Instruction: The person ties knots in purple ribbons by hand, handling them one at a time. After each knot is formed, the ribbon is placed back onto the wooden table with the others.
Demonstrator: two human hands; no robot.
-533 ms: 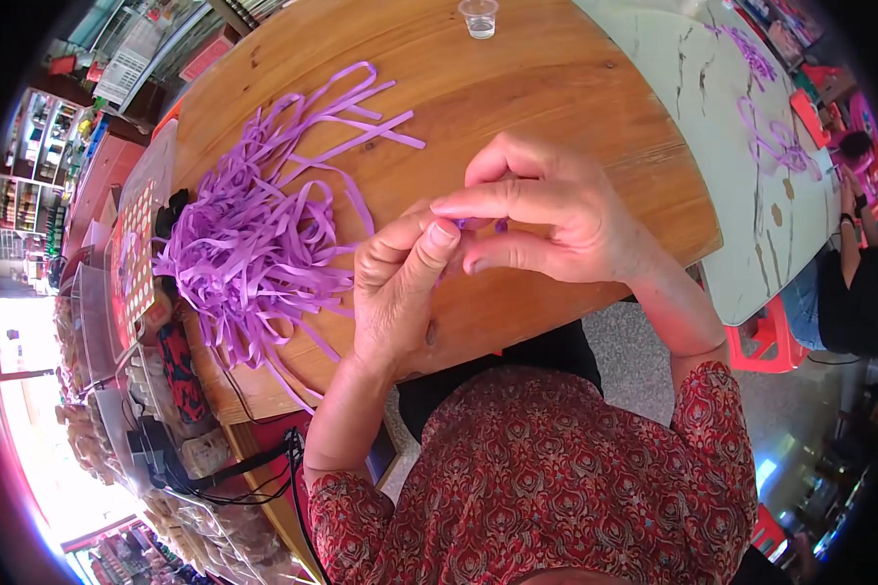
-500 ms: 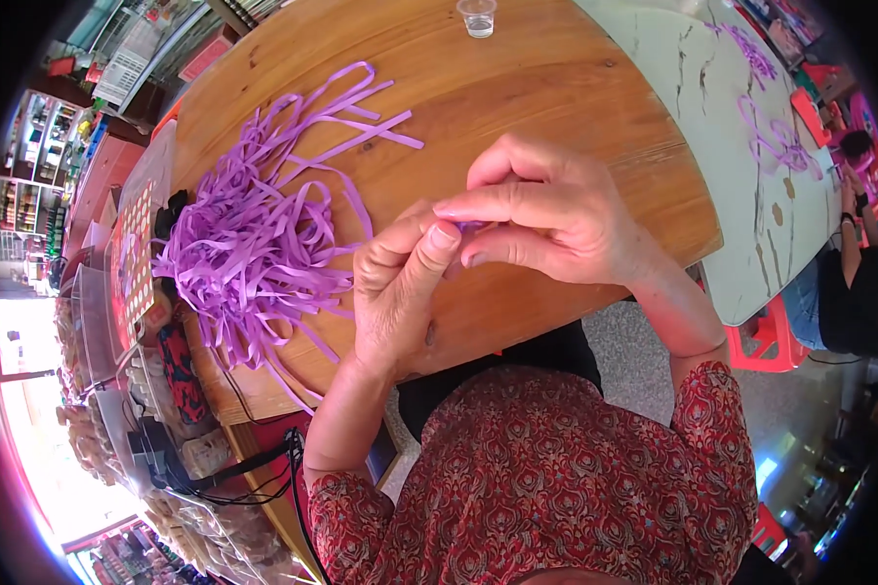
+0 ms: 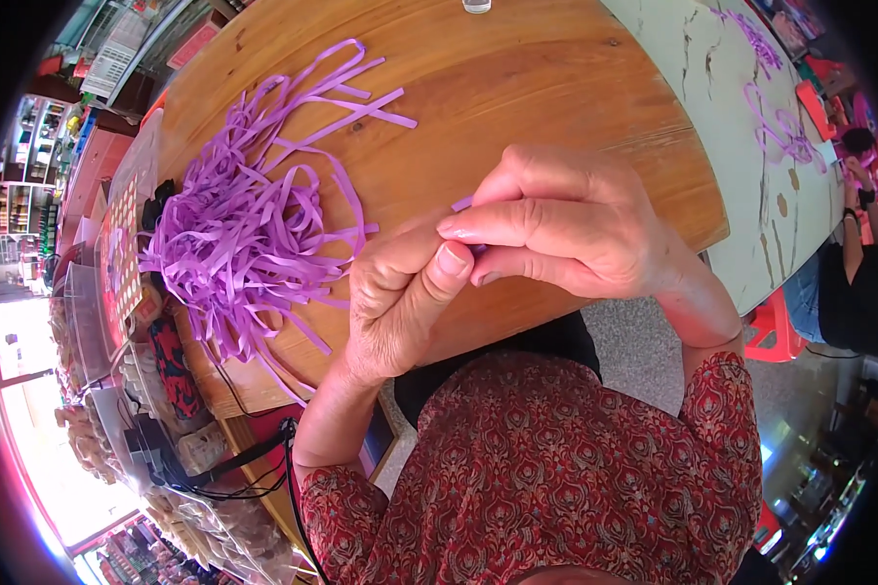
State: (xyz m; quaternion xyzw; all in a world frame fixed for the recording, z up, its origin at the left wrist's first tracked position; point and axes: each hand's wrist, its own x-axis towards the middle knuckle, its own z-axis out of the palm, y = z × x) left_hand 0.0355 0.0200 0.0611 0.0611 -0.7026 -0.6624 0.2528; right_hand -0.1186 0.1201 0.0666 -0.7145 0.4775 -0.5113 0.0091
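Note:
My left hand [image 3: 405, 292] and my right hand [image 3: 576, 219] meet fingertip to fingertip above the wooden table. Between them a small piece of purple ribbon [image 3: 461, 204] shows, its end poking up past my right index finger; the fingers cover most of it. The left thumb presses against the left fingers, and the right thumb and index finger close in a pinch on the same piece. Left of my hands lies a big tangled heap of purple ribbon [image 3: 244, 214], with several loose ends and loops spread toward the far side.
The wooden table [image 3: 517, 97] carries a clear plastic cup [image 3: 476, 5] at its far edge. To the right, a pale marble-patterned table [image 3: 741, 195] holds more purple ribbon [image 3: 785, 132], and a person in black sits beside it. Black cables [image 3: 234, 478] and bagged goods crowd the left.
The view has shifted a little, so the cup sits nearer the upper edge. A purple ribbon end now shows above my right index finger; both hands stay pinched together.

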